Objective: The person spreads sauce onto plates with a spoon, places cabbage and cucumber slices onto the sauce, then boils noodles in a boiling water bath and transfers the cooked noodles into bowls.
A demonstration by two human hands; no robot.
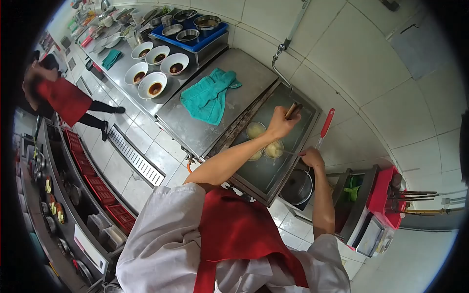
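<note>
My left hand (283,124) is closed round wooden sticks (293,111) above the water-filled cooker (293,102); the lower ends of the sticks are hard to make out. Near the cooker's right edge, my right hand (311,158) has its fingers wrapped round a thin handle that reaches toward a round strainer (274,149) with pale noodles. Another strainer with pale food (255,130) sits in the water below my left forearm, and a further one is partly covered by that forearm. A red-handled tool (328,123) lies beside the cooker behind my right hand.
A teal cloth (209,96) lies on the metal cover (181,127) left of the cooker. Several white bowls (152,85) with dark sauce stand farther left. A dark pot (296,187) is below the cooker's right side. A person in a red apron (66,100) stands across the aisle.
</note>
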